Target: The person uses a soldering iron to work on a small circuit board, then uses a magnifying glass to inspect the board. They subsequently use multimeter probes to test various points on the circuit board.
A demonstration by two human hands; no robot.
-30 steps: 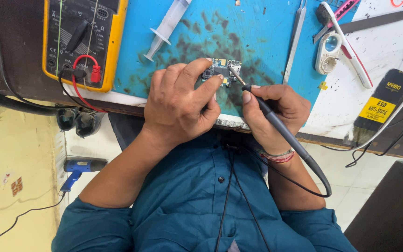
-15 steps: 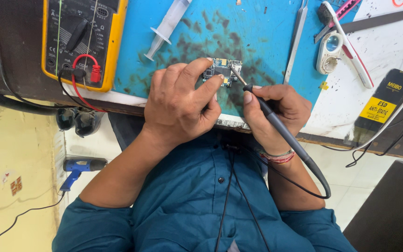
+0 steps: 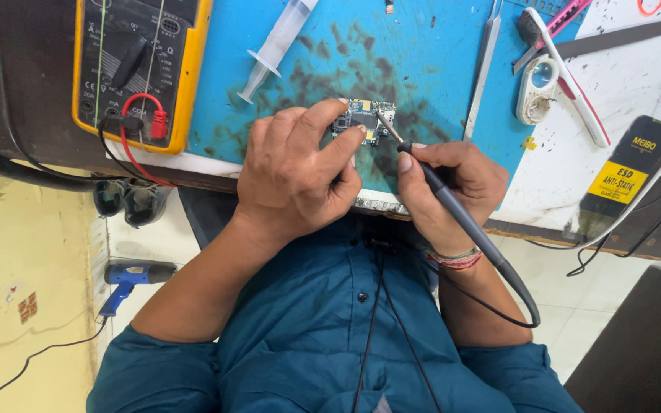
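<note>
The left hand (image 3: 296, 172) is curled, its thumb and forefinger pinched on the near edge of a small blue circuit board (image 3: 363, 121) with tiny metal parts, pressing it flat against the mat. The right hand (image 3: 453, 187) is closed in a pen grip around a slim dark grey soldering iron (image 3: 460, 218), whose thin metal tip slants up to touch the right edge of the board; its grey cord loops back past the wrist, which wears thin coloured bracelets (image 3: 453, 258). The board lies near the front edge of a blue rubber work mat (image 3: 422, 53) smeared with dark stains, which covers the middle of the desk (image 3: 636, 92). Beyond the left hand, a clear plastic syringe (image 3: 277, 47) lies slantwise on the mat, and further left sits a yellow-cased multimeter (image 3: 135, 65) with red and black leads plugged into its lower sockets. Beyond the right hand, slim steel tweezers (image 3: 486, 65) lie almost upright along the mat's right side, with a white magnifier loupe (image 3: 537, 88) just beside it and a white-handled brush (image 3: 568, 76) with red trim lying across that. Further right a black strip with a yellow label (image 3: 621, 180) rests on the white surface. Below the desk, a blue hot-air gun (image 3: 135, 277) lies on the yellow floor, left of the person's teal shirt (image 3: 330, 336).
</note>
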